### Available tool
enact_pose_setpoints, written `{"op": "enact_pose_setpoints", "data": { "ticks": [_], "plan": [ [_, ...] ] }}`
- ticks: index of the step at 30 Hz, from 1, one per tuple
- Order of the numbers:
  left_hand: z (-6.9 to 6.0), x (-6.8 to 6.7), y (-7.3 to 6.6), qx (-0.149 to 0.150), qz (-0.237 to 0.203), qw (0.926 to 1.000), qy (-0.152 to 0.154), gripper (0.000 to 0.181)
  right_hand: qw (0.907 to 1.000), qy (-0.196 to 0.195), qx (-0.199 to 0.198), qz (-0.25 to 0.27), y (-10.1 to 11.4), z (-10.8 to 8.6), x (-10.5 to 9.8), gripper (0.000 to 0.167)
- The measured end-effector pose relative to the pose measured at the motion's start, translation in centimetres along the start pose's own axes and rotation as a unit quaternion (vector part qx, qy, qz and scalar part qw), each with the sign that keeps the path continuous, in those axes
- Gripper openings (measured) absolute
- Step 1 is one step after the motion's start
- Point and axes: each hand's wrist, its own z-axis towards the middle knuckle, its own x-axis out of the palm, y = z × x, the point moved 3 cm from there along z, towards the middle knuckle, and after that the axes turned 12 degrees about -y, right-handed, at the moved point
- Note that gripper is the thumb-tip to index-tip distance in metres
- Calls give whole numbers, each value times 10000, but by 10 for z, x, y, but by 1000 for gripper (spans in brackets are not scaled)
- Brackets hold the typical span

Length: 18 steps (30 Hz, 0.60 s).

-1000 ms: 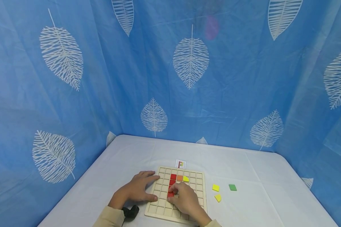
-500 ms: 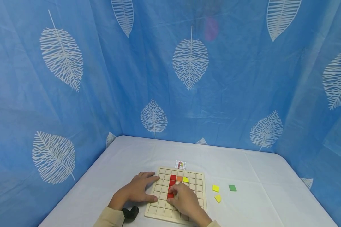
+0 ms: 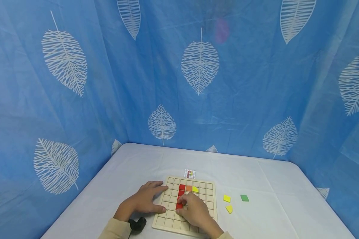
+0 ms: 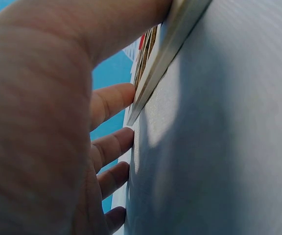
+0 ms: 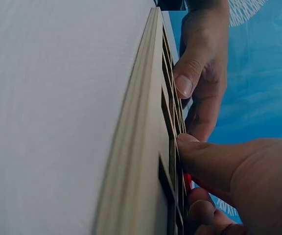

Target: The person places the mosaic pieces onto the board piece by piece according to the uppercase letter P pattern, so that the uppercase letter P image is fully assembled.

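The wooden grid board (image 3: 169,220) lies on the table. Down one of its columns runs a line of red tiles (image 3: 182,187), partly covered by fingers; an orange tile (image 3: 189,188) and a yellow piece (image 3: 195,189) continue the top row. My left hand (image 3: 146,199) is spread at the board's left side, thumb and index finger resting on its edge. Thumb and curled fingers of my right hand (image 3: 195,209) pinch a red tile low in the column, at board level. Both hands also show in the right wrist view, with red between the right thumb and fingers.
Right of the board lie a yellow square (image 3: 227,198), a yellow rounded piece (image 3: 229,209) and a green tile (image 3: 244,198). A small printed pattern card (image 3: 189,173) sits behind the board. Near my left wrist is a black object (image 3: 138,224). Blue curtains (image 3: 242,99) surround the table.
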Motion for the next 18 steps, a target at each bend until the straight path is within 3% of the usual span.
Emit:
{"op": "enact_pose_setpoints", "data": {
  "ticks": [18],
  "plan": [
    [0,1,3,-80,-14,10000,18,89,9998,54,32,212,0,1,-4,21]
  ]
}}
